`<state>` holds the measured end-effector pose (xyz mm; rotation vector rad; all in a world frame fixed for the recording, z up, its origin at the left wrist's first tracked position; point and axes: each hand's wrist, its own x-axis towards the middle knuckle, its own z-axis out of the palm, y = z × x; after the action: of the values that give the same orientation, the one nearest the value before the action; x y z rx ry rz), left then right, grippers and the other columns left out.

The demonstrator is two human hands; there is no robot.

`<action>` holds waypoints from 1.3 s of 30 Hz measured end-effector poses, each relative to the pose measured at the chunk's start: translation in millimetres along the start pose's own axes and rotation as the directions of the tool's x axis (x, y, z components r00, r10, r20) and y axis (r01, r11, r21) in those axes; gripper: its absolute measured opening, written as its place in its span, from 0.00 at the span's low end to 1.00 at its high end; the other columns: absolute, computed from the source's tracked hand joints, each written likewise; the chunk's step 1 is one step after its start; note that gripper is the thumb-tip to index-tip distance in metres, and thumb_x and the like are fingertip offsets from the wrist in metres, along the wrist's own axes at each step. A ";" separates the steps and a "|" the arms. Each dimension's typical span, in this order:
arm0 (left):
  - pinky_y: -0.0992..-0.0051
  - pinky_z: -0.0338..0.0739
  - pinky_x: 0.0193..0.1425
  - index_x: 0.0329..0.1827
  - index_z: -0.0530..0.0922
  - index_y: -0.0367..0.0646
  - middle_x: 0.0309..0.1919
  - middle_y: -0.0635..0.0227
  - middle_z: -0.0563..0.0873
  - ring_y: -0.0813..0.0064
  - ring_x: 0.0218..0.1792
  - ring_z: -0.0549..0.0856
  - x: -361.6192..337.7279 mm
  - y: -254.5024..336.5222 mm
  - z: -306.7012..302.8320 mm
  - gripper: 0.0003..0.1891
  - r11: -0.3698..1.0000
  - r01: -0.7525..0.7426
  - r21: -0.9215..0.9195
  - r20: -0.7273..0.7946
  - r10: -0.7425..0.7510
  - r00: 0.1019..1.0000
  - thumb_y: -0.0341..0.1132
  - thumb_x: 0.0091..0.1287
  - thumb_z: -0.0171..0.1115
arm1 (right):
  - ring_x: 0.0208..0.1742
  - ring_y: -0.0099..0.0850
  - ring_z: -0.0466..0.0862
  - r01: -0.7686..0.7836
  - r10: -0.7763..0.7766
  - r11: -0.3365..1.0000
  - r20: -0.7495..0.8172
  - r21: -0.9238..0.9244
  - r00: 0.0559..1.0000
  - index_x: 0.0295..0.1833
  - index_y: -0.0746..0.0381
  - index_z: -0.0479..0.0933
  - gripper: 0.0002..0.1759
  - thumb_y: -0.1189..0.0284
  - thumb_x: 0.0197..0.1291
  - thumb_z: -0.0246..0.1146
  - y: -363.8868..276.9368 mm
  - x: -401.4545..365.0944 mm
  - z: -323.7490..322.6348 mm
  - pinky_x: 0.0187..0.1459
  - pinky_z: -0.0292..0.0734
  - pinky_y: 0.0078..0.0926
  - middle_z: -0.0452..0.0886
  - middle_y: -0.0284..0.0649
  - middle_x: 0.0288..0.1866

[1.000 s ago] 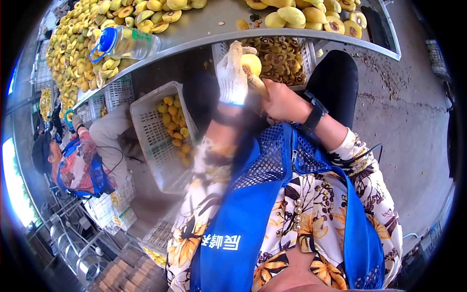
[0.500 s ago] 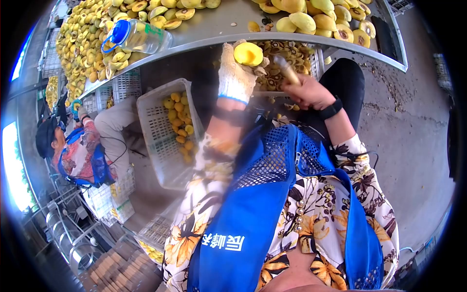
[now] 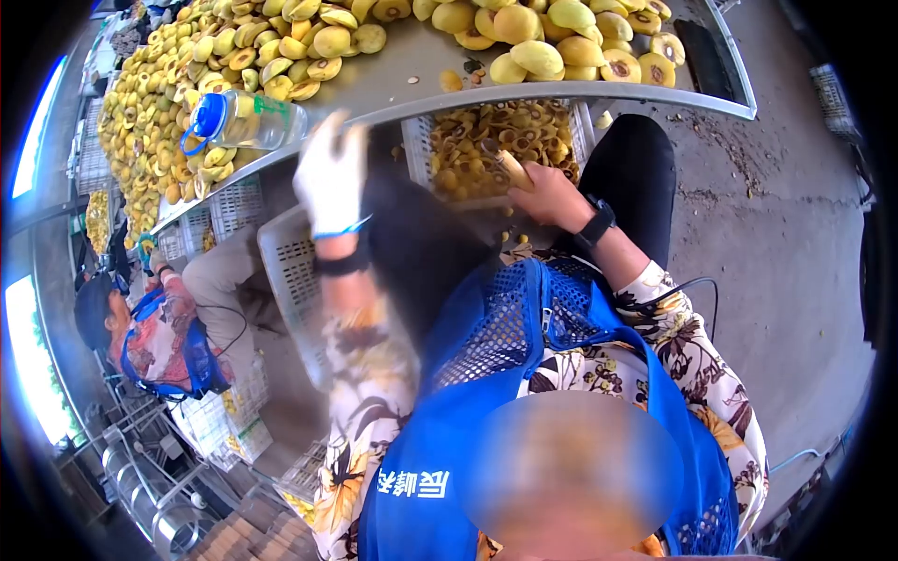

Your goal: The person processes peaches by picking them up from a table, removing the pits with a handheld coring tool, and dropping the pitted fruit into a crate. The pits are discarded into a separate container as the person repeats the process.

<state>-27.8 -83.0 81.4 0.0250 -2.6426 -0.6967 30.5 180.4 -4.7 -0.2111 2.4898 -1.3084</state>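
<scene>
My left hand (image 3: 332, 182), in a white glove with a blue cuff, is raised by the table edge above the white crate (image 3: 292, 280) at the left. It is smeared by motion, but its fingers show apart and I see nothing in them. In my bare right hand (image 3: 552, 194) is a wooden-handled pitting tool (image 3: 514, 170), its metal tip pointing up and left. That tip is over a crate of fruit scraps (image 3: 505, 140) under the table edge. Halved yellow peaches (image 3: 533, 58) lie on the metal table (image 3: 402, 70).
A water bottle with a blue cap (image 3: 245, 122) lies at the table's left edge, beside a large heap of peach halves (image 3: 159, 112). A co-worker in a blue vest (image 3: 173, 327) sits at the left. More white crates (image 3: 224, 421) stand behind that person.
My left hand has swung left from the scrap crate to above the left crate, and the peach half it held is gone from it. My right hand has shifted slightly left and down with the tool.
</scene>
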 end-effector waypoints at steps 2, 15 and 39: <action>0.68 0.76 0.50 0.46 0.79 0.46 0.46 0.59 0.82 0.60 0.45 0.82 23.2 54.1 36.5 0.17 0.924 -0.382 0.000 0.033 0.382 0.924 0.45 0.58 0.60 | 0.19 0.38 0.80 0.043 -0.044 0.997 -0.018 -0.057 0.999 0.32 0.67 0.71 0.16 0.63 0.53 0.60 -7.3 -3.4 -6.3 0.26 0.75 0.34 0.77 0.49 0.19; 0.76 0.78 0.29 0.36 0.81 0.35 0.26 0.64 0.83 0.71 0.27 0.84 40.8 127.6 102.2 0.14 0.663 0.301 -0.685 0.410 0.009 0.912 0.38 0.53 0.64 | 0.26 0.32 0.79 -0.070 0.109 0.989 -0.322 0.129 0.941 0.42 0.67 0.74 0.15 0.68 0.53 0.63 -11.2 -31.1 -30.6 0.32 0.75 0.30 0.77 0.50 0.26; 0.78 0.74 0.32 0.48 0.76 0.44 0.36 0.68 0.81 0.75 0.33 0.79 -49.8 73.7 76.5 0.25 -0.019 0.611 -0.791 0.570 -0.384 0.726 0.56 0.70 0.41 | 0.31 0.56 0.77 0.092 -0.098 0.995 -0.193 -0.037 0.976 0.43 0.66 0.65 0.15 0.69 0.57 0.59 -68.1 -11.1 -11.1 0.32 0.71 0.48 0.76 0.58 0.26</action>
<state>-5.6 23.3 36.9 0.6327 -1.6613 -2.6634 35.9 153.3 59.6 -0.2208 2.6929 -1.3931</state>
